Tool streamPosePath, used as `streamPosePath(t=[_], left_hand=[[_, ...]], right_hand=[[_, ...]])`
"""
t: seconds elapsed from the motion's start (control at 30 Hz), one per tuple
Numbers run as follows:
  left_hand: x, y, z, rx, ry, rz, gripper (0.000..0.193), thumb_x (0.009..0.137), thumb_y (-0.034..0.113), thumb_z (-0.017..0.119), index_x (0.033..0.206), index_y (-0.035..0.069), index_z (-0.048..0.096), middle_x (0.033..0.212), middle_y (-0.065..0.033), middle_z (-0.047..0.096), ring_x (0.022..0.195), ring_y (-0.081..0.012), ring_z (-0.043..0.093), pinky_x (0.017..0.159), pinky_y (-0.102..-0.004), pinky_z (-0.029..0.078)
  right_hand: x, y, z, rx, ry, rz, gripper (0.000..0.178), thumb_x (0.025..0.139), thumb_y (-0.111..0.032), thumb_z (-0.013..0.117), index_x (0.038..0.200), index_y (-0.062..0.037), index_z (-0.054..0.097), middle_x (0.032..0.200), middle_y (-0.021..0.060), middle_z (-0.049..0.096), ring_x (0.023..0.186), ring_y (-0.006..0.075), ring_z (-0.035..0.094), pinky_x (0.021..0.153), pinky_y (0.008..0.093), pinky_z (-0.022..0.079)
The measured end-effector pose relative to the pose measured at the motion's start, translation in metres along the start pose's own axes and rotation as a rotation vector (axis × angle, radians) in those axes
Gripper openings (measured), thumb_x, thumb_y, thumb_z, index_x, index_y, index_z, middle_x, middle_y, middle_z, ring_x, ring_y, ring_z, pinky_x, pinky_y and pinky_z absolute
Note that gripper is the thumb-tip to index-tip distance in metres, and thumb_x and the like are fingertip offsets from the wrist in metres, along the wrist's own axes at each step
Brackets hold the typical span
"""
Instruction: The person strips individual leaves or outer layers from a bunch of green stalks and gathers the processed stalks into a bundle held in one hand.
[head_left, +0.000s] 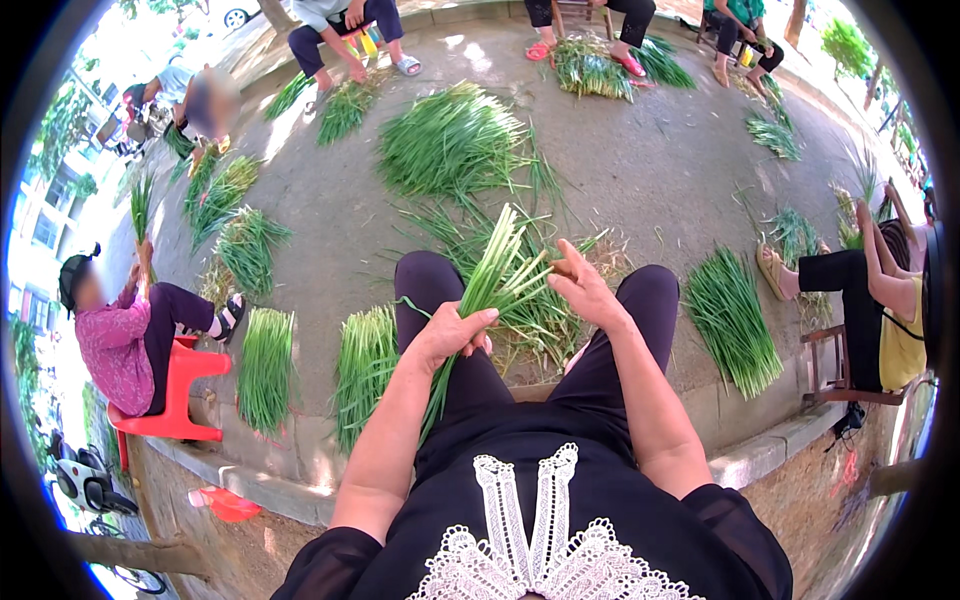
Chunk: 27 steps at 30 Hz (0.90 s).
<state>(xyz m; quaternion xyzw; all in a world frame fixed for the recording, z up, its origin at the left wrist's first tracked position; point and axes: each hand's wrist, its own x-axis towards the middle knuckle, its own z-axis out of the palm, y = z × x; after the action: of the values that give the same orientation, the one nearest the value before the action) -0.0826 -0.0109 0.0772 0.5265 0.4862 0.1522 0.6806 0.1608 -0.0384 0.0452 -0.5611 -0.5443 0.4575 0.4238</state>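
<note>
Left hand (pixel 447 337) curled tight, thumb (pixel 484 317) pointing toward the right fingers (pixel 570 258), right hand (pixel 592 297) loosely uncurled, both forearms (pixel 655 395) bare behind the fingers

The top (pixel 630 500) is black — its sleeves (pixel 735 530) are sheer — and it has white openwork lace (pixel 600 570) in front; the trousers (pixel 480 385) are dark purple.
</note>
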Motion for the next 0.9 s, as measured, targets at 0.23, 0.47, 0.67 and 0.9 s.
streamPosePath(t=[0.23, 0.47, 0.67, 0.9], left_hand=[[0.002, -0.002, -0.002, 0.010, -0.018, 0.008, 0.029, 0.082, 0.027, 0.063, 0.081, -0.002, 0.060, 0.054, -0.0035, 0.054, 0.049, -0.0110, 0.055, 0.040, -0.0208, 0.039], [0.001, -0.002, 0.000, 0.001, 0.002, 0.008, 0.025, 0.082, 0.026, 0.063, 0.074, 0.003, 0.058, 0.055, -0.0024, 0.053, 0.043, -0.0080, 0.046, 0.039, -0.0213, 0.037], [0.000, 0.000, 0.001, 0.001, 0.006, 0.011, 0.025, 0.082, 0.025, 0.063, 0.074, 0.003, 0.058, 0.054, -0.0023, 0.053, 0.042, -0.0077, 0.045, 0.039, -0.0212, 0.037], [0.000, 0.000, 0.002, 0.009, 0.010, 0.017, 0.026, 0.082, 0.026, 0.063, 0.071, 0.004, 0.057, 0.054, -0.0020, 0.052, 0.042, -0.0075, 0.045, 0.040, -0.0212, 0.037]], right_hand=[[0.000, 0.000, -0.005, -0.016, -0.042, -0.005, 0.059, 0.086, -0.010, 0.055, 0.135, 0.0041, 0.027, 0.094, 0.0057, 0.059, 0.076, 0.0068, 0.048, 0.065, 0.0209, 0.041], [0.000, 0.008, -0.001, 0.036, 0.015, 0.021, 0.055, 0.084, -0.007, 0.054, 0.133, 0.0058, 0.031, 0.087, 0.0041, 0.059, 0.075, 0.0064, 0.048, 0.064, 0.0211, 0.040], [-0.004, 0.004, -0.001, 0.035, 0.029, 0.079, 0.057, 0.081, -0.009, 0.053, 0.131, 0.0090, 0.030, 0.097, 0.0137, 0.062, 0.086, 0.0133, 0.055, 0.077, 0.0261, 0.043], [-0.001, 0.013, 0.000, 0.032, 0.119, 0.025, 0.057, 0.081, -0.004, 0.051, 0.132, 0.0092, 0.028, 0.082, 0.0056, 0.058, 0.073, 0.0088, 0.051, 0.066, 0.0215, 0.041]])
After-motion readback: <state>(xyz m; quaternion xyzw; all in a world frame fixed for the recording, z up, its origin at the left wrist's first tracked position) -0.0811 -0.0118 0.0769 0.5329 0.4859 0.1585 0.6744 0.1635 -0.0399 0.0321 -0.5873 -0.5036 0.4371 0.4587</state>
